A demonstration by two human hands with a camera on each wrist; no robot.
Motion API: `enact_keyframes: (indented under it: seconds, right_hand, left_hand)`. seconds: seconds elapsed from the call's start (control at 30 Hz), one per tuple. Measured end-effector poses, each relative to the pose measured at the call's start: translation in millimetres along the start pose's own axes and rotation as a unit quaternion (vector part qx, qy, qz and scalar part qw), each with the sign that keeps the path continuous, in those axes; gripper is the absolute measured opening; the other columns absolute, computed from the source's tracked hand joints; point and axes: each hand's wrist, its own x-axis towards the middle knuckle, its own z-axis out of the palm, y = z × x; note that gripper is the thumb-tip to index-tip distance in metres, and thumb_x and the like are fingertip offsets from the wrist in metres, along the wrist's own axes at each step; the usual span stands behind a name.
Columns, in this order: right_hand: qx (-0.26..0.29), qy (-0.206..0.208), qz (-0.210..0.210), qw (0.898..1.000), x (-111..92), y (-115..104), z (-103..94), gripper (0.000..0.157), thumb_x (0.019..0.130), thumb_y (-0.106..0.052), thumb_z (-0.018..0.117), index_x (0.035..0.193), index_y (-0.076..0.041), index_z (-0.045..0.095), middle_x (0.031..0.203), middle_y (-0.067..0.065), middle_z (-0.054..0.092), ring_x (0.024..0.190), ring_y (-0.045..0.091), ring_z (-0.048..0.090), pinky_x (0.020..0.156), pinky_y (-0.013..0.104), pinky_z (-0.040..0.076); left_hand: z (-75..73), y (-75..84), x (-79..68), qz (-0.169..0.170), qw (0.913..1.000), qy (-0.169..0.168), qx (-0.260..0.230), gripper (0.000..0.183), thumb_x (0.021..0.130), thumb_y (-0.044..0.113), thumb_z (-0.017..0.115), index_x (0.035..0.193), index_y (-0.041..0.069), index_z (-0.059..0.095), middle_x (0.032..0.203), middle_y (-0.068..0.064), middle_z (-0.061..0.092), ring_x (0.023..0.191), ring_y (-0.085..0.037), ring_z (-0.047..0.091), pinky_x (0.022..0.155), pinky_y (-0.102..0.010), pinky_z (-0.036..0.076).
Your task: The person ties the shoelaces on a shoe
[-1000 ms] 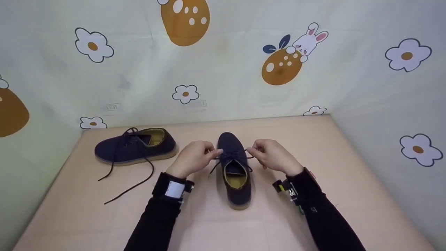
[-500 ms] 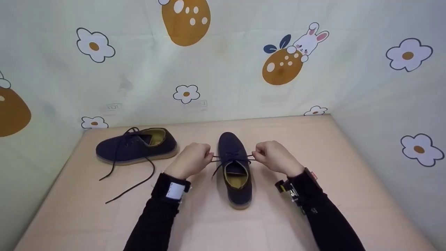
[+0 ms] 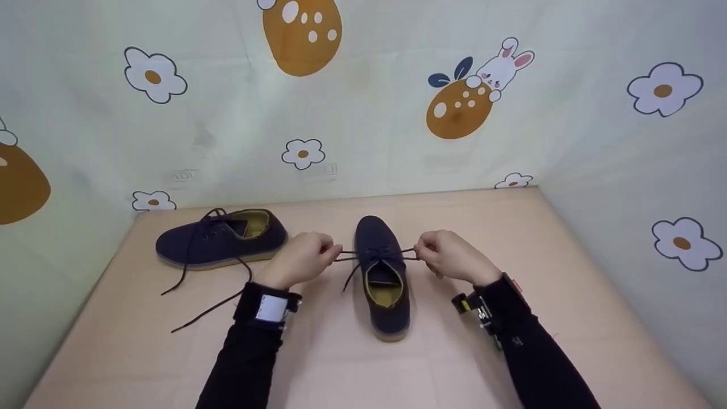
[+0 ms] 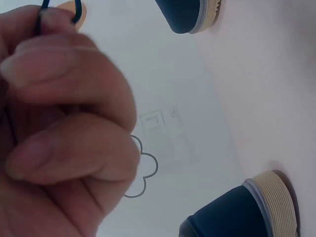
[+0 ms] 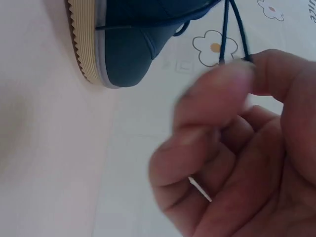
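A navy shoe [image 3: 391, 319] with a tan sole stands mid-table, its toe pointing away from me. On its left, my left hand [image 3: 304, 258] pinches a dark shoelace loop [image 3: 347, 255] between thumb and fingers. Opposite it, my right hand [image 3: 454, 257] pinches another lace loop [image 5: 224, 34]. Both loops stretch out sideways from a knot over the shoe's tongue. A loose lace end [image 3: 351, 277] hangs down the shoe's left side. In the left wrist view, two lace strands come out at the fingertips [image 4: 54, 19].
A second navy shoe [image 3: 190, 244] lies at the left back, toe to the left, with untied laces [image 3: 210, 309] trailing on the pinkish tabletop [image 3: 363, 380]. A pale printed curtain [image 3: 375, 165] closes off the back and sides.
Both hands now grip the lace loops and have moved apart, the left hand farther left and the right slightly right. The loops are drawn out straighter. The shoes stay in place.
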Motion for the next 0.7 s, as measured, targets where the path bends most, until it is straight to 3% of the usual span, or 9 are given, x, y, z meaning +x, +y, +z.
enact_keyframes:
  seconds: [0.1,0.17,0.27,0.43,0.7]
  right_hand:
    - [0.008,-0.014,0.0,1.0,2.3,0.1,0.8,0.028,0.104,-0.028,0.052,0.086,-0.008,0.062,0.053,-0.006,0.049,0.043,0.011,0.049,0.055,0.03,0.044]
    - [0.004,-0.008,-0.012,1.0,4.5,0.2,2.2,0.031,0.104,-0.032,0.053,0.084,-0.01,0.061,0.052,-0.007,0.048,0.044,0.01,0.048,0.052,0.029,0.042]
    - [0.009,0.002,-0.033,0.999,5.3,1.1,2.9,0.031,0.103,-0.025,0.056,0.074,-0.013,0.056,0.052,-0.008,0.046,0.044,0.009,0.047,0.051,0.026,0.041]
    - [0.006,0.004,-0.026,1.0,1.9,3.9,0.2,0.028,0.092,-0.009,0.058,0.065,-0.015,0.056,0.054,-0.009,0.049,0.042,0.007,0.048,0.05,0.023,0.04]
    - [-0.1,0.034,-0.027,0.994,-0.8,9.9,6.1,0.023,0.076,-0.006,0.061,0.055,-0.016,0.056,0.053,-0.012,0.046,0.048,0.007,0.044,0.053,0.027,0.037]
  left_hand:
    - [1.5,-2.6,1.1,0.011,0.9995,-0.024,-0.015,0.037,0.102,0.028,0.056,0.068,0.014,0.055,0.061,0.007,0.047,0.056,-0.013,0.044,0.057,-0.031,0.038]
    - [3.4,-4.3,2.1,0.025,0.9991,-0.03,-0.018,0.036,0.103,0.028,0.055,0.07,0.014,0.056,0.062,0.007,0.047,0.057,-0.012,0.044,0.057,-0.031,0.038]
    - [5.3,-6.6,2.3,0.049,0.9985,-0.022,-0.01,0.038,0.101,0.025,0.058,0.065,0.015,0.051,0.06,0.009,0.042,0.055,-0.01,0.041,0.056,-0.029,0.036]
    - [5.0,-7.6,0.7,0.083,0.9964,-0.011,0.007,0.042,0.096,0.016,0.063,0.06,0.016,0.041,0.057,0.01,0.035,0.053,-0.008,0.037,0.053,-0.027,0.032]
    - [6.7,-7.4,0.2,0.092,0.9949,-0.024,0.033,0.043,0.091,0.009,0.062,0.057,0.016,0.036,0.055,0.01,0.03,0.052,-0.008,0.035,0.053,-0.026,0.032]
